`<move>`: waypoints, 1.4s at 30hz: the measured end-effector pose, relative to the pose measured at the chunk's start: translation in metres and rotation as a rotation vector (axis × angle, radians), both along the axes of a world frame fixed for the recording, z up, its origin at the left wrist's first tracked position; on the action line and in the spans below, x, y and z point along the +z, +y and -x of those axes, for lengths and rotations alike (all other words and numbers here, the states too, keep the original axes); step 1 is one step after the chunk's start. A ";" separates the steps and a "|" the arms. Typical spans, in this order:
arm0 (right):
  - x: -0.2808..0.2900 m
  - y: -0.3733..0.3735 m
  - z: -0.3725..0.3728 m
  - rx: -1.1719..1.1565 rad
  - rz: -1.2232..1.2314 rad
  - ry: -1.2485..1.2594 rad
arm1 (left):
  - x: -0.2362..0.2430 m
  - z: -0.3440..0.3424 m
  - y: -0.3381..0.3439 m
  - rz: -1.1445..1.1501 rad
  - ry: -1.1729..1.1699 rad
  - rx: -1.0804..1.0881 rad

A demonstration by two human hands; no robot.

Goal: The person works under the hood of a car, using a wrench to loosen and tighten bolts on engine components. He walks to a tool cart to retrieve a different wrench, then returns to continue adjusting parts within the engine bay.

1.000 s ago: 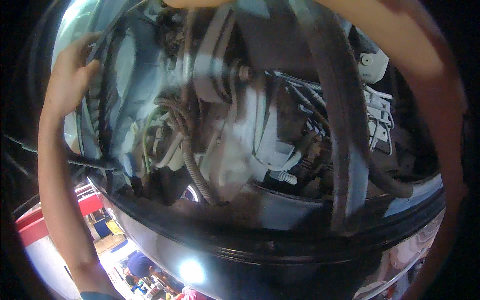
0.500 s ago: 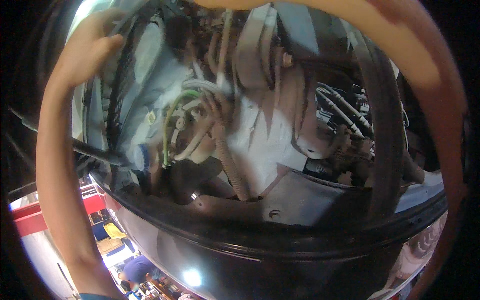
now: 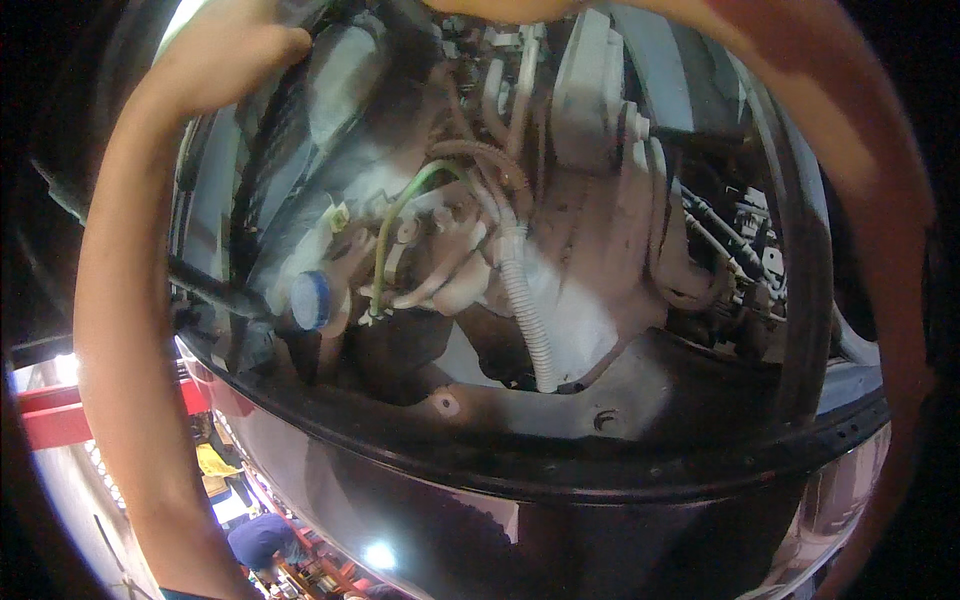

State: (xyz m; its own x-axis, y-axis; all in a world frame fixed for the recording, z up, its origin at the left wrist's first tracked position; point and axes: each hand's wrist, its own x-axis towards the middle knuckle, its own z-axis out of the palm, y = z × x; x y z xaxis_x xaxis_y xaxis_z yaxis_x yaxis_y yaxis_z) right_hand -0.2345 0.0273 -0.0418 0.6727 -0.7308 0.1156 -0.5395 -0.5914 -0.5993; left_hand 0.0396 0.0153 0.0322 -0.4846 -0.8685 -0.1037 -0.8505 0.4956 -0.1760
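Note:
My left hand (image 3: 235,50) is raised at the upper left, beside the dark ribbed edge of a vehicle's engine bay (image 3: 570,320). Its thumb shows, while the other fingers are hidden, so any grip stays unclear. Across the top right arches my right arm, and only a strip of my right hand (image 3: 510,8) shows at the upper border, its fingers out of sight. Between the arms lie a pale corrugated hose (image 3: 527,310), a green-yellow tube (image 3: 383,245) and a round blue cap (image 3: 310,300).
A dark curved body edge (image 3: 560,475) runs across the front of the bay. Thin cables (image 3: 715,230) lie on the right, near a dark upright bar (image 3: 805,300). Beyond the lower left are a red beam (image 3: 50,415) and a person in dark blue (image 3: 262,540).
The bay's parts have shifted to the right in the picture as the view moved. My left hand appears higher and further right; my right hand stays along the upper border.

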 end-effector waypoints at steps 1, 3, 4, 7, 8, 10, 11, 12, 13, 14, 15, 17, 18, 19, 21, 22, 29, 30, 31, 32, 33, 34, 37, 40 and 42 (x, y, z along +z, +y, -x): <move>0.001 0.000 0.000 -0.008 -0.029 -0.014 | 0.002 0.001 0.000 0.014 -0.029 0.060; 0.002 0.001 0.000 -0.022 -0.083 -0.044 | 0.004 0.003 0.001 -0.026 -0.020 0.144; 0.003 0.002 0.000 -0.029 -0.109 -0.060 | 0.006 0.004 0.001 -0.046 -0.015 0.185; 0.005 0.004 -0.001 -0.053 -0.174 -0.100 | 0.005 0.005 0.005 -0.048 0.009 0.138; 0.006 0.003 -0.001 -0.059 -0.195 -0.113 | 0.005 0.004 0.005 -0.015 -0.013 0.112; 0.007 0.004 -0.001 -0.077 -0.234 -0.135 | 0.006 0.001 0.003 0.053 -0.055 0.058; 0.007 0.004 -0.002 -0.083 -0.253 -0.148 | 0.006 -0.001 0.001 0.008 -0.040 0.076; 0.008 0.004 -0.002 -0.092 -0.274 -0.161 | 0.008 -0.002 -0.002 -0.034 -0.027 0.094; 0.008 0.005 -0.004 -0.097 -0.285 -0.172 | 0.007 -0.006 -0.001 -0.077 -0.014 0.111; 0.010 0.005 -0.003 -0.105 -0.303 -0.186 | 0.007 -0.008 -0.002 -0.087 0.009 0.126; 0.010 0.006 -0.004 -0.112 -0.320 -0.201 | 0.005 -0.010 -0.002 -0.094 0.031 0.141; 0.012 0.006 -0.005 -0.127 -0.352 -0.226 | 0.001 -0.014 0.001 -0.041 0.060 0.132; 0.013 0.006 -0.005 -0.136 -0.368 -0.240 | 0.000 -0.016 0.003 0.022 0.065 0.107; 0.015 0.005 -0.003 -0.146 -0.390 -0.254 | 0.000 -0.016 0.003 0.083 0.071 0.082; 0.017 0.004 -0.002 -0.171 -0.447 -0.292 | 0.002 -0.015 0.002 -0.024 0.082 0.165; 0.018 0.002 -0.002 -0.187 -0.487 -0.314 | 0.004 -0.014 0.001 -0.077 0.086 0.206; 0.026 -0.021 0.004 -0.204 -0.705 -0.298 | 0.006 -0.005 -0.001 -0.073 0.076 0.171; 0.023 -0.022 0.003 -0.224 -0.531 -0.201 | 0.006 -0.004 0.001 -0.061 0.066 0.180; 0.024 -0.024 -0.003 -0.010 -0.203 0.091 | 0.007 -0.001 0.002 -0.050 0.055 0.189; 0.025 -0.026 -0.006 0.153 0.359 0.455 | 0.008 0.002 0.003 -0.094 0.054 0.246; 0.027 -0.025 -0.013 0.238 0.827 0.604 | 0.010 0.005 0.002 -0.136 0.052 0.302; 0.027 -0.024 -0.009 0.125 0.657 0.466 | 0.013 0.009 0.002 -0.178 0.050 0.363; 0.029 -0.017 -0.011 0.036 0.538 0.349 | 0.008 0.013 0.009 -0.033 0.058 0.178; 0.022 -0.014 -0.012 0.181 0.743 0.417 | 0.009 0.013 0.009 -0.103 0.043 0.270; 0.020 -0.021 -0.013 0.242 0.815 0.581 | 0.007 0.011 0.008 -0.082 0.072 0.197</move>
State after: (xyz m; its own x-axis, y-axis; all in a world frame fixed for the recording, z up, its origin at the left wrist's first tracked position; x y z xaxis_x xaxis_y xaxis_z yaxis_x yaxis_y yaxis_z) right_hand -0.2210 0.0064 -0.0217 0.9016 -0.4140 0.1253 -0.4307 -0.8325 0.3484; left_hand 0.0289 0.0234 0.0391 -0.3152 -0.9372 -0.1491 -0.9413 0.3288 -0.0769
